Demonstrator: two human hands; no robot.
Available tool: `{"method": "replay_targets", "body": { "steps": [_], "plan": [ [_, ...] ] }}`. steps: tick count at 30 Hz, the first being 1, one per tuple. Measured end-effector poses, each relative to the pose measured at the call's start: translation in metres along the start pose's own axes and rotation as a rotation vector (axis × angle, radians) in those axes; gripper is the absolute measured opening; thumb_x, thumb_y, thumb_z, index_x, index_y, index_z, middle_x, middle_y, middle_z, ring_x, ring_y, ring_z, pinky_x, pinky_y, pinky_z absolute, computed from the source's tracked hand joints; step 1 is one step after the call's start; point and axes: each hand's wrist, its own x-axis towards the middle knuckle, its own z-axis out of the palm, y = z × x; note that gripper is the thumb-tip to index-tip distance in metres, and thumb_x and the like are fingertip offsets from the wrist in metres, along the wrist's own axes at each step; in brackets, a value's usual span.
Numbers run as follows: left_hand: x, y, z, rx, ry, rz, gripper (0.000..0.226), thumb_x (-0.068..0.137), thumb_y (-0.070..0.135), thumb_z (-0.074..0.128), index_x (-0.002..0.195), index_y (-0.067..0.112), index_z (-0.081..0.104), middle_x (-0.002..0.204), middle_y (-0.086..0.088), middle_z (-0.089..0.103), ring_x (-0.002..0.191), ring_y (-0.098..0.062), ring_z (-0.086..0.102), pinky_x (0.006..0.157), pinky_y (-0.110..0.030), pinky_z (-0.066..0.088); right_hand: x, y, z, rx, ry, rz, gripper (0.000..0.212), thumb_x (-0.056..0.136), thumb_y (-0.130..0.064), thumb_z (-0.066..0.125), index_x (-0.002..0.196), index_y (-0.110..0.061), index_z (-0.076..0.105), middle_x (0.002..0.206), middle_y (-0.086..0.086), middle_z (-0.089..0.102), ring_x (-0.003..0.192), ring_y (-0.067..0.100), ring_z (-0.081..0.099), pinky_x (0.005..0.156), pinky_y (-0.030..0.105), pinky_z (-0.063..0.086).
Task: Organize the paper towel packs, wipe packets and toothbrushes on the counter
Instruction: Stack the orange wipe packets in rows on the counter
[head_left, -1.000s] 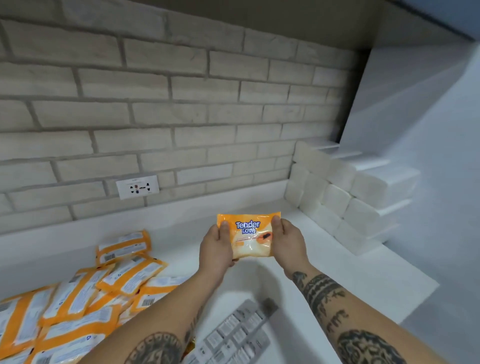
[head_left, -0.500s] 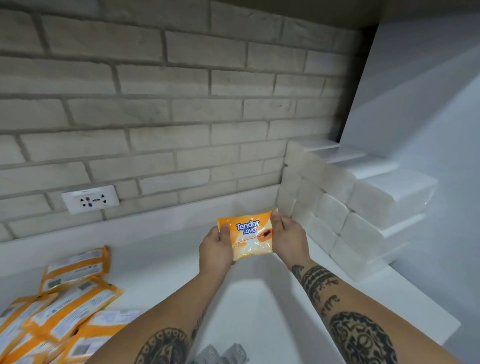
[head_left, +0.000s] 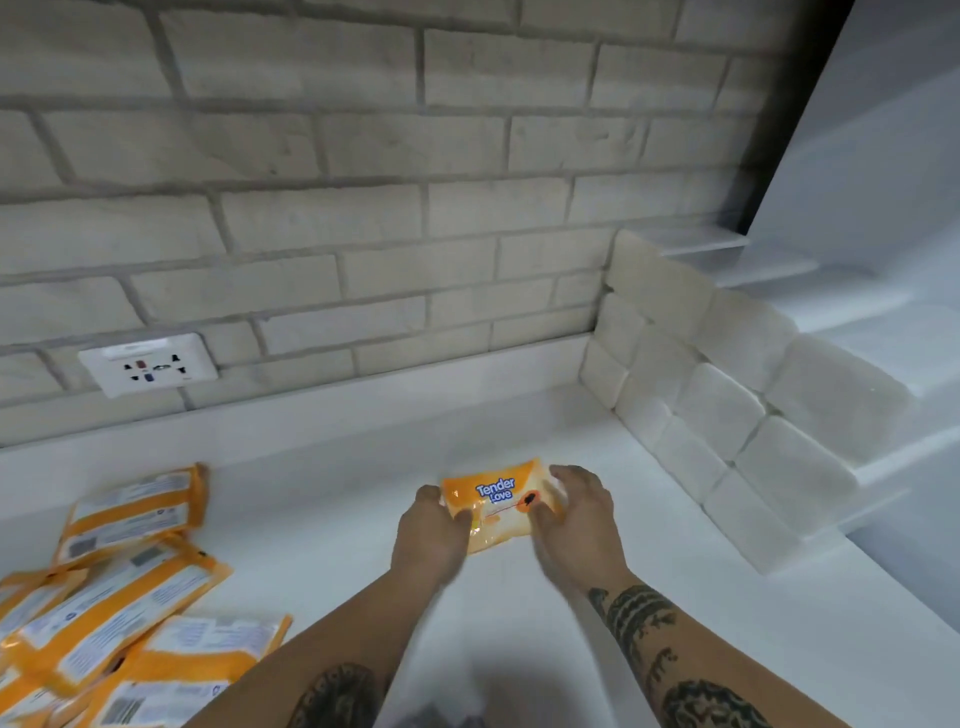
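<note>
Behind your grip, filling the whole background, stands the pale grey brick wall (head_left: 363, 208). Under your hands runs the smooth white counter (head_left: 337, 483), with a low white upstand where it meets the bricks. Off to the right of your grip, and a bit beyond it, there's the stepped stack of white wrapped paper towel packs (head_left: 727, 415), tight in the corner against the wall, rows touching and higher at the back. Well to the left of your grip, nearer you, lies the loose heap of orange-and-white flat wipe packets (head_left: 119, 613), overlapping every which way, printed backs up.

Now the grip itself: your left hand (head_left: 431, 540) has the near-left edge, thumb pressed on the front, fingers tucked behind. Your right hand (head_left: 576, 525) wraps the right edge, thumb on the face and fingers curled over the top corner, a little blurred. Between them you hold one orange plastic wipe packet with a blue "Tender Love" label (head_left: 501, 506), face up and tilted, low over the counter. You cannot tell whether it touches the surface.

Up and left of your grip, a small white wall socket (head_left: 148, 364) sits in the bricks.
</note>
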Motion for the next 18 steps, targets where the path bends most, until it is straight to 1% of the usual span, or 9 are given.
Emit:
{"method": "replay_targets", "body": {
  "steps": [2,4,6,7,8,9,11,13,18],
  "plan": [
    [-0.001,-0.009,0.006,0.161,0.075,0.089,0.062,0.09,0.03,0.063,0.146,0.018,0.039,0.143,-0.006,0.048,0.13,-0.03,0.046,0.096,-0.039,0.047,-0.003,0.009,0.01,-0.175,-0.025,-0.128,0.045,0.096,-0.032,0.061,0.141,-0.031,0.056,0.156,-0.009,0.041,0.146,0.017,0.033,0.115,0.038,0.035],
    [-0.002,-0.018,0.011,0.306,0.143,0.306,0.062,0.092,0.03,0.06,0.149,0.027,0.037,0.158,0.0,0.03,0.135,-0.028,0.037,0.102,-0.042,0.044,0.001,0.018,0.021,-0.251,-0.064,-0.265,0.041,0.095,-0.031,0.059,0.136,-0.032,0.062,0.155,-0.006,0.046,0.144,0.019,0.04,0.112,0.042,0.04],
    [0.0,-0.029,0.019,0.392,0.115,0.59,0.045,0.094,0.03,0.052,0.139,0.031,0.053,0.158,0.001,0.039,0.136,-0.027,0.04,0.103,-0.046,0.048,0.005,0.025,0.028,-0.338,-0.093,-0.308,0.04,0.099,-0.032,0.052,0.138,-0.034,0.061,0.154,-0.007,0.048,0.141,0.017,0.045,0.108,0.039,0.039],
    [0.002,-0.036,0.025,0.451,0.084,0.677,0.042,0.096,0.034,0.046,0.136,0.031,0.057,0.156,0.0,0.044,0.139,-0.028,0.041,0.105,-0.049,0.048,0.008,0.027,0.03,-0.374,-0.094,-0.315,0.041,0.101,-0.033,0.048,0.14,-0.034,0.059,0.155,-0.008,0.047,0.142,0.015,0.044,0.108,0.038,0.038],
    [0.005,-0.041,0.03,0.512,0.027,0.704,0.046,0.098,0.04,0.038,0.139,0.03,0.056,0.158,0.0,0.044,0.145,-0.027,0.038,0.112,-0.051,0.042,0.012,0.03,0.032,-0.397,-0.086,-0.326,0.042,0.102,-0.033,0.045,0.143,-0.033,0.056,0.156,-0.008,0.045,0.143,0.014,0.043,0.109,0.038,0.036],
    [0.007,-0.042,0.033,0.552,-0.031,0.682,0.055,0.099,0.047,0.027,0.146,0.031,0.05,0.163,0.001,0.037,0.152,-0.025,0.029,0.121,-0.051,0.03,0.017,0.032,0.033,-0.42,-0.089,-0.337,0.043,0.103,-0.032,0.043,0.145,-0.032,0.053,0.158,-0.007,0.043,0.145,0.013,0.04,0.112,0.038,0.035],
    [0.017,-0.039,0.034,0.561,-0.085,0.635,0.068,0.097,0.056,0.012,0.155,0.032,0.037,0.169,0.005,0.021,0.157,-0.019,0.013,0.125,-0.043,0.009,0.029,0.034,0.035,-0.446,-0.12,-0.349,0.046,0.104,-0.031,0.04,0.149,-0.03,0.047,0.161,-0.006,0.037,0.148,0.013,0.034,0.117,0.04,0.031],
    [0.031,-0.033,0.033,0.544,-0.055,0.637,0.072,0.095,0.06,0.007,0.156,0.033,0.035,0.17,0.007,0.018,0.157,-0.016,0.008,0.125,-0.041,0.004,0.044,0.031,0.036,-0.443,-0.149,-0.352,0.049,0.102,-0.029,0.041,0.151,-0.03,0.042,0.163,-0.007,0.032,0.149,0.012,0.029,0.12,0.043,0.028],
    [0.069,-0.025,0.027,0.528,-0.016,0.566,0.073,0.092,0.065,0.006,0.153,0.038,0.036,0.168,0.013,0.021,0.156,-0.007,0.008,0.125,-0.045,0.004,0.085,0.015,0.046,-0.436,-0.229,-0.365,0.054,0.1,-0.033,0.045,0.152,-0.034,0.033,0.162,-0.015,0.022,0.149,0.006,0.019,0.123,0.053,0.019]
  ]
}}
